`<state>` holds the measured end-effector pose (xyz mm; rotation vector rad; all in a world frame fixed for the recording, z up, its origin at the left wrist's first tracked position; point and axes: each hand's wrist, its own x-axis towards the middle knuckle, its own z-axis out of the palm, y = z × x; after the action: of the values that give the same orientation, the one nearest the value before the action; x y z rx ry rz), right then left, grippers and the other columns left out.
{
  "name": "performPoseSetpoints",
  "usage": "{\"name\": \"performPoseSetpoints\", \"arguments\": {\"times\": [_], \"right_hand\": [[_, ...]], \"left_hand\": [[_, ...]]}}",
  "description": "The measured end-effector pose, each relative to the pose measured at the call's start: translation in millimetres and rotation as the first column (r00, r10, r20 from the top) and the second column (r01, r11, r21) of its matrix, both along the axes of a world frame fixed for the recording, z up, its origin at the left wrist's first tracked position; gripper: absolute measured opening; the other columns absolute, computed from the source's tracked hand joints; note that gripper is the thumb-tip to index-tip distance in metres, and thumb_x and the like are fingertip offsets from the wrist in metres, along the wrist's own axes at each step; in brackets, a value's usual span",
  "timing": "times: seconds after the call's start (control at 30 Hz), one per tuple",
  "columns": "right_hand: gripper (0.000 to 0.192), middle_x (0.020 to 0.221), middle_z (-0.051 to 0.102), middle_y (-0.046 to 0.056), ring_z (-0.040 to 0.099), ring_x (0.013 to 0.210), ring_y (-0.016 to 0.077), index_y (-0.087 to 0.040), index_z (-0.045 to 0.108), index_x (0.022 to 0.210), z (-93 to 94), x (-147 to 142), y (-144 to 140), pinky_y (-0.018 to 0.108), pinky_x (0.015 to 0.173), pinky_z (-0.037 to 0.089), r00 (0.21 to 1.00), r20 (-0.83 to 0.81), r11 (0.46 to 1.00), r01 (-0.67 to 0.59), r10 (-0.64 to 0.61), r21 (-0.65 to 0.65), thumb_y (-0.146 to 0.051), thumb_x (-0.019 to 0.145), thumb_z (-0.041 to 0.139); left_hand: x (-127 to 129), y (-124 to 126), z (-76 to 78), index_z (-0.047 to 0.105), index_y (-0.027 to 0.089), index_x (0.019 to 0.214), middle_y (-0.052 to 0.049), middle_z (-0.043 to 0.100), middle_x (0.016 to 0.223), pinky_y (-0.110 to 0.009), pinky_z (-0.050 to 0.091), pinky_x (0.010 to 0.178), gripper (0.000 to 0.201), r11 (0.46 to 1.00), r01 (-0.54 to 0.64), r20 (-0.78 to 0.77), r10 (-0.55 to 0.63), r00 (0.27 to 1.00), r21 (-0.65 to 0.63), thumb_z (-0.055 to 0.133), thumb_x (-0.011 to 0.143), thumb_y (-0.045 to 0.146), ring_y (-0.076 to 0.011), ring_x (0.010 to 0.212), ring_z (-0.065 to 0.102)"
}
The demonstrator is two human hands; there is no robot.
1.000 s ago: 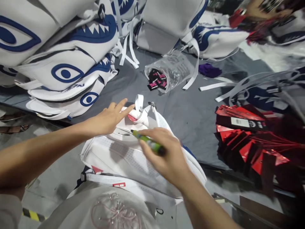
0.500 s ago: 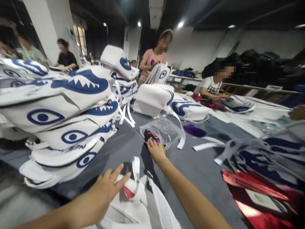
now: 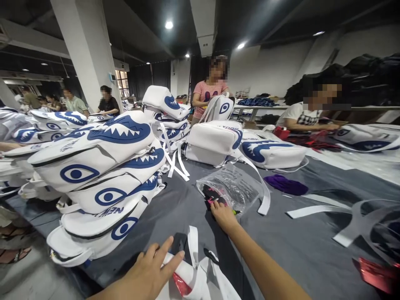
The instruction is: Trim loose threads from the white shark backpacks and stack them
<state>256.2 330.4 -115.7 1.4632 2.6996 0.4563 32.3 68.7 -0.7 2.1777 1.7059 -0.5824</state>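
Note:
Fingers spread, my left hand lies over a white backpack at the near edge, which has a webbing loop, a black buckle and a shiny red patch. Farther out, my right hand has its fingers bent down on a black and pink item at the mouth of a clear plastic bag. What exactly that item is, I cannot make out; a bit of yellow-green shows beside it. The right fingertips are partly hidden against it.
A stack of white backpacks with blue eyes and toothed mouths rises at left. More backpacks stand ahead. A purple cloth piece, white straps and red foil lie right. Co-workers work across the grey table.
My view has swung left and up, so the things appear farther right and lower. Both hands keep their places, the left at the backpack, the right at the black and pink item.

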Motion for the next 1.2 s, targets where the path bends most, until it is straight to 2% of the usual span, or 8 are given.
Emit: {"name": "performPoseSetpoints", "arguments": {"times": [0.23,0.37,0.6,0.7,0.8,0.97,1.1,1.2], "right_hand": [[0.025,0.102,0.07,0.021,0.069,0.097,0.0286,-0.003,0.067,0.109,0.6,-1.7,-2.9,0.041,0.08,0.055,0.999,-0.023,0.997,0.046,-0.047,-0.064,-0.004,0.094,0.046],[0.017,0.103,0.07,0.008,0.068,0.097,0.0203,-0.011,0.067,0.106,4.6,0.6,-9.3,0.04,0.088,0.056,0.994,-0.045,0.987,0.094,-0.1,-0.128,-0.024,0.098,0.061],[0.023,0.104,0.069,0.006,0.067,0.095,0.018,-0.014,0.067,0.104,32.5,3.3,-24.6,0.04,0.088,0.057,0.918,-0.286,0.936,0.188,-0.275,-0.298,-0.035,0.096,0.064],[0.021,0.105,0.071,0.008,0.067,0.1,0.0212,-0.015,0.069,0.105,54.8,7.3,-30.9,0.04,0.09,0.054,0.784,-0.491,0.913,0.231,-0.38,-0.338,-0.032,0.097,0.06],[0.034,0.107,0.071,0.014,0.067,0.102,0.025,-0.012,0.067,0.113,83.7,9.0,-49.8,0.036,0.086,0.052,0.573,-0.708,0.91,0.23,-0.414,-0.346,-0.034,0.097,0.046],[0.054,0.069,0.062,0.002,0.059,0.056,0.0167,-0.014,0.064,0.101,139.8,6.4,-130.8,0.028,0.051,0.048,0.256,-0.887,0.915,-0.017,-0.385,-0.403,-0.063,0.082,0.054],[0.039,0.053,0.051,-0.004,0.047,0.046,0.0107,-0.016,0.066,0.082,170.9,-0.8,-208.3,0.022,0.043,0.037,0.068,-0.907,0.864,-0.281,-0.415,-0.417,-0.052,0.07,0.075],[0.023,0.061,0.062,-0.001,0.054,0.053,0.0111,-0.017,0.069,0.078,179.8,-10.2,-250.1,0.022,0.05,0.044,0.121,-0.951,0.892,-0.33,-0.285,-0.31,-0.039,0.074,0.074]], "left_hand": [[-0.3,-0.5,-0.1,0.001,0.036,0.16,-0.015,-0.002,0.168,-0.063,0.051,0.099,0.129,1.0,0.002,0.01,-0.001,1.0,-0.029,0.065,0.055,-0.002,-0.0477,0.144,0.037],[1.9,-0.7,5.9,0.0,0.036,0.16,-0.014,-0.003,0.168,-0.064,0.048,0.102,0.129,0.998,-0.039,0.007,0.039,0.999,-0.047,0.064,0.055,-0.004,-0.0476,0.146,0.033],[-3.8,-12.1,10.2,0.0,0.038,0.16,-0.01,-0.005,0.17,-0.06,0.045,0.105,0.127,0.999,-0.035,0.049,0.034,0.998,0.025,0.059,0.058,-0.008,-0.0429,0.147,0.031],[-10.5,-17.8,12.7,0.001,0.037,0.16,-0.008,-0.005,0.17,-0.059,0.044,0.107,0.119,0.997,-0.015,0.106,0.007,0.994,0.076,0.053,0.064,-0.01,-0.0388,0.148,0.029],[-15.1,-18.9,12.4,0.001,0.037,0.16,-0.008,-0.007,0.17,-0.061,0.044,0.107,0.116,0.997,0.004,0.173,-0.017,0.985,0.077,0.051,0.067,-0.01,-0.037,0.147,0.029],[-25.3,-16.6,17.8,0.007,0.038,0.16,-0.009,-0.001,0.17,-0.067,0.041,0.107,0.11,0.998,-0.029,0.293,0.009,0.956,0.064,0.06,0.073,-0.004,-0.04,0.149,0.026],[-29.5,-28.4,35.3,0.045,0.027,0.149,-0.013,0.029,0.164,-0.064,0.031,0.117,0.069,0.959,-0.193,0.646,0.016,0.763,0.205,0.071,0.085,0.032,-0.0371,0.151,0.027],[-16.5,-47.8,46.5,0.064,0.022,0.127,-0.011,0.067,0.13,-0.039,0.054,0.097,0.042,0.837,-0.418,0.856,-0.109,0.505,0.353,0.069,0.089,0.037,-0.0227,0.115,0.065]]}}
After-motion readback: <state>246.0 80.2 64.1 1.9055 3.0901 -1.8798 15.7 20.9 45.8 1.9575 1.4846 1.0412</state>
